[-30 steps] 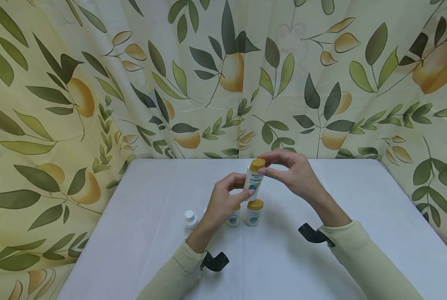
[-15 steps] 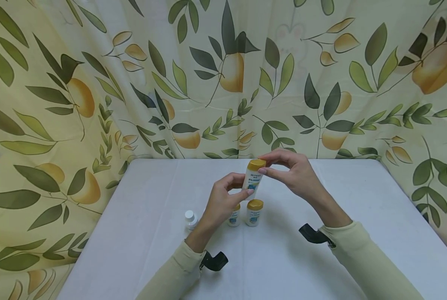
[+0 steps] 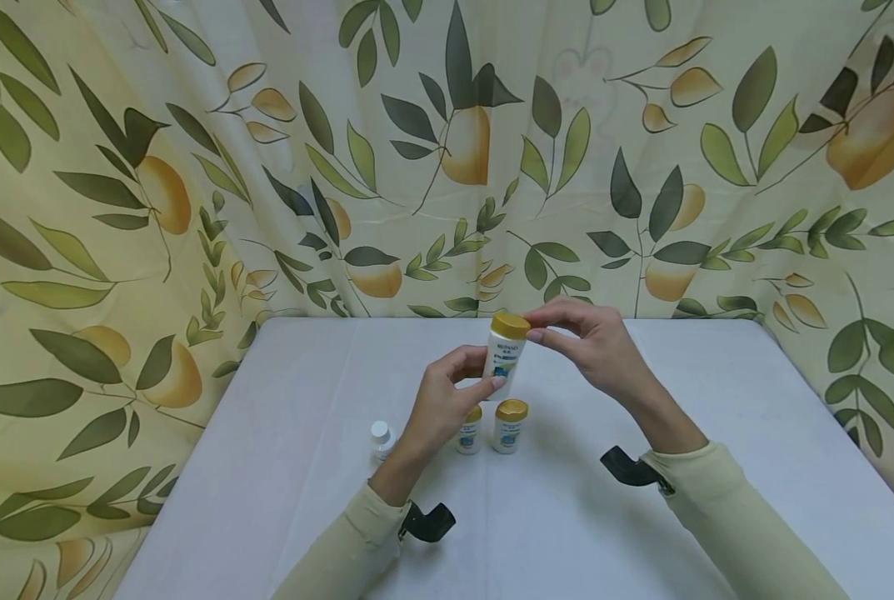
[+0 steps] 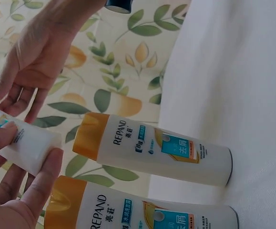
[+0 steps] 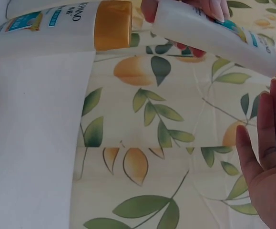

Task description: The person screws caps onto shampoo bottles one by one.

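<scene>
My left hand (image 3: pixel 447 398) holds a small white shampoo bottle (image 3: pixel 502 357) around its lower body, raised over the table and slightly tilted. Its gold cap (image 3: pixel 510 325) points up. With thumb and fingertips, my right hand (image 3: pixel 600 346) pinches the cap's right edge; in the right wrist view the thumb lies on the cap. Two matching shampoo bottles stand below: one (image 3: pixel 508 429) in full sight, the other (image 3: pixel 468 435) partly behind my left hand. The left wrist view shows the held bottle's white base (image 4: pixel 42 143) between left thumb and fingers.
A small bottle with a white cap (image 3: pixel 381 437) stands left of my left wrist, partly covered by the forearm. White cloth covers the table (image 3: pixel 297 392). A leaf-and-fruit patterned curtain (image 3: pixel 417 167) hangs behind the table's far edge.
The held bottle has turned and become more upright, its label now facing the head camera more. Its cap has shifted slightly left, with the right fingertips now at the cap's edge.
</scene>
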Available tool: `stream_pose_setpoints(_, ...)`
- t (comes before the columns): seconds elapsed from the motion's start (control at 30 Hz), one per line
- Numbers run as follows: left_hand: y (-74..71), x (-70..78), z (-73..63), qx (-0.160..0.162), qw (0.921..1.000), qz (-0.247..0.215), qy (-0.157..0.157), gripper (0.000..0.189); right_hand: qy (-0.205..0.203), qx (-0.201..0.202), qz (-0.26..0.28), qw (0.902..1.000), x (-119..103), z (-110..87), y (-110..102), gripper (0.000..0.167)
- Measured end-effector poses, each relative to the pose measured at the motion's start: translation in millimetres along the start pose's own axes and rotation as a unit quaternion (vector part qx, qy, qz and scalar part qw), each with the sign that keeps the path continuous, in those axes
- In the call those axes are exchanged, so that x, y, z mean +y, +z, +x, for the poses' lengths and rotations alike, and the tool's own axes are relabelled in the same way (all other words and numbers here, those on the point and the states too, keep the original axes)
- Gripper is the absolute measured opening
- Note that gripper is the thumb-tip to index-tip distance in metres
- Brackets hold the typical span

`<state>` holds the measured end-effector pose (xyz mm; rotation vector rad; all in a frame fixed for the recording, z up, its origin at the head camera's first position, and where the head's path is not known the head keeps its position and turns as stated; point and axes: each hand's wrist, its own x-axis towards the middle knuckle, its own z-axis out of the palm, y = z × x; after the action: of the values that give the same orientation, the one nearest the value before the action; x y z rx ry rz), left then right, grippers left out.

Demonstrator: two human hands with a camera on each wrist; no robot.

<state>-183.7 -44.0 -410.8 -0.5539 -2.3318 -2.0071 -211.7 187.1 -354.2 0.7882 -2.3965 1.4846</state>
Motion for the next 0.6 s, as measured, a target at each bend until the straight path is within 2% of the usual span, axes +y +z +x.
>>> stream_pose_setpoints(0.17,-1.4,0.8,-0.4,-0.022,0.9997,0.008,0.01,0.037,0.004,-0.011,0.015,0.9998,1.6,-0.2,-2.0,0.022)
stream_pose_setpoints(0.3,-1.9,2.0,-0.7,-0.039,0.9991,0.011,0.014,0.039,0.014,-0.041,0.046,0.998,2.6,-0.5,-4.9,0.026)
stream_pose_setpoints(0.47,-2.0,2.9,-0.4,-0.057,0.9981,0.014,0.019,0.039,0.027,-0.087,0.096,0.9913,5.9,0.3,-8.4,0.034)
stream_pose_setpoints(0.6,-1.8,4.1,0.2,-0.068,0.9974,0.014,0.02,0.038,0.009,-0.124,0.132,0.9834,9.3,2.4,-9.4,0.039)
